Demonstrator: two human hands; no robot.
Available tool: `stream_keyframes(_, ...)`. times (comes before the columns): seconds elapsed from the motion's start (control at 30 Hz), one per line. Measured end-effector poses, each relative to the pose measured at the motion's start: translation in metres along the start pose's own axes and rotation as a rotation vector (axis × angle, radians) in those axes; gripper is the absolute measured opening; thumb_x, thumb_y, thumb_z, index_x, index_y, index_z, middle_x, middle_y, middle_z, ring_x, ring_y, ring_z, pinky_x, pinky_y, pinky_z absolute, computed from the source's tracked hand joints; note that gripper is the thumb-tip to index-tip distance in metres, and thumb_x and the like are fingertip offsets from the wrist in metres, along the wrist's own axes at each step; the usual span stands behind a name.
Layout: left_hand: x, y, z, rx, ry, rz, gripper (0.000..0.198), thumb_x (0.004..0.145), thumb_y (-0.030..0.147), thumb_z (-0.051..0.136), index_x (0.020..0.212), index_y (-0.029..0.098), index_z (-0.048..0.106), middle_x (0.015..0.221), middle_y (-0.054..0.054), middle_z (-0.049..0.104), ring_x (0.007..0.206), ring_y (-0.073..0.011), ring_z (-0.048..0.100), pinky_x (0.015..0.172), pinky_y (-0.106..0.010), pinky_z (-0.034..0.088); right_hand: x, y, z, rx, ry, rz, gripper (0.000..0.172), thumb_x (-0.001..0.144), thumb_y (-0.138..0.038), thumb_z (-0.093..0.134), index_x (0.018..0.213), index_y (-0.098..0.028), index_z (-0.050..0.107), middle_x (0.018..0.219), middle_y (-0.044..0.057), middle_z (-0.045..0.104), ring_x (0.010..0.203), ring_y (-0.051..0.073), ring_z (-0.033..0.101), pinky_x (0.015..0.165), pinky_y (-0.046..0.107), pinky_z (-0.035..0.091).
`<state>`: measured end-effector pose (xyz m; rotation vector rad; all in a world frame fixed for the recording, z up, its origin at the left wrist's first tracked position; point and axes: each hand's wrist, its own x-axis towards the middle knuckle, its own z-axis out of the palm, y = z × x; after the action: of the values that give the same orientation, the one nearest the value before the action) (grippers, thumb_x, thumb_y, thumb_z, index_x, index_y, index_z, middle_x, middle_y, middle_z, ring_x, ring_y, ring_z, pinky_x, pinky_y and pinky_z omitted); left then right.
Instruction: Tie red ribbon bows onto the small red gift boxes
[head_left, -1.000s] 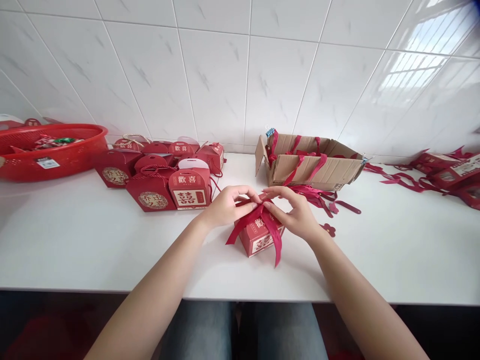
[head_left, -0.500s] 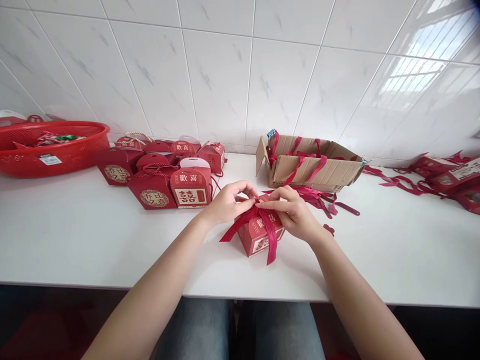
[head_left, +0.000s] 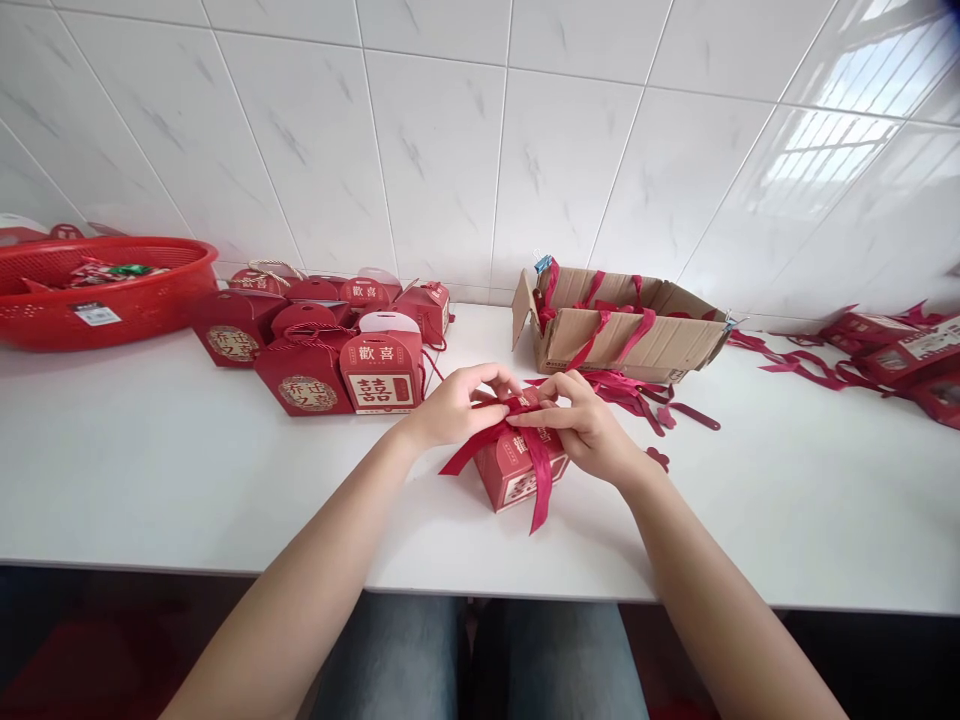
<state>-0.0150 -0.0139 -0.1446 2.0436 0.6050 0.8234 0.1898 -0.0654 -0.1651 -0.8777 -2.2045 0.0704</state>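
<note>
A small red gift box with gold and white print stands on the white table in front of me. Across its top runs a dark red ribbon, its two tails hanging down the near side. My left hand pinches the ribbon at the box's top from the left. From the right, my right hand holds the same ribbon at the knot, thumb and fingers closed. The fingertips partly hide the knot.
Several red gift boxes stand at the left, beside a red plastic basket with wrapped pieces in it. An open cardboard box with ribbons stands behind, with loose ribbons before it. More red packages lie far right.
My fingers have shifted slightly at the knot, with the right fingertips a little lower and further left. The near ribbon tail has swung slightly. The box stays in place.
</note>
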Motion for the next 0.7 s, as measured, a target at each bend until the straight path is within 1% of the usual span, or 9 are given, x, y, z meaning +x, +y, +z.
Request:
stream_keyframes(0.1, -0.0005, -0.0007, 0.0005, 0.006, -0.012, -0.005, 0.020, 0.074, 0.010, 0.052, 0.091, 0.018, 0.059, 0.095, -0.002, 0.062, 0.094, -0.0159, 0.058, 0.084, -0.030, 0.049, -0.0002, 0.0009, 0.0007, 0.007, 0.012, -0.006, 0.052, 0.083, 0.004, 0.037, 0.105, -0.030, 0.070, 0.087, 0.005, 0.047, 0.085, 0.018, 0.042, 0.076, 0.038, 0.044)
stream_keyframes(0.33, 0.0011, 0.0009, 0.0048, 0.071, 0.047, 0.008, 0.011, 0.078, 0.016, 0.053, 0.087, 0.019, 0.060, 0.092, -0.001, 0.064, 0.087, -0.0144, 0.060, 0.083, -0.031, 0.049, -0.0001, 0.0017, 0.0002, 0.026, -0.004, -0.014, 0.055, 0.083, 0.004, 0.034, 0.105, -0.032, 0.070, 0.089, 0.006, 0.047, 0.085, 0.019, 0.042, 0.075, 0.039, 0.043)
stream_keyframes(0.53, -0.0002, 0.0007, 0.0045, -0.010, 0.011, 0.072, 0.018, 0.075, 0.007, 0.050, 0.087, 0.018, 0.058, 0.089, -0.001, 0.062, 0.087, -0.0130, 0.059, 0.083, -0.030, 0.049, -0.0005, 0.0003, -0.0011, 0.023, -0.013, 0.005, 0.055, 0.082, 0.005, 0.035, 0.104, -0.032, 0.070, 0.089, 0.006, 0.048, 0.085, 0.018, 0.043, 0.076, 0.039, 0.044)
stream_keyframes(0.7, -0.0003, 0.0007, 0.0062, -0.041, 0.030, 0.094, 0.018, 0.076, 0.007, 0.052, 0.089, 0.017, 0.058, 0.087, -0.002, 0.060, 0.086, -0.0133, 0.058, 0.081, -0.029, 0.049, -0.0001, -0.0015, -0.0026, 0.015, -0.036, 0.016, 0.056, 0.083, 0.004, 0.035, 0.103, -0.034, 0.070, 0.090, 0.006, 0.047, 0.086, 0.018, 0.044, 0.077, 0.040, 0.044)
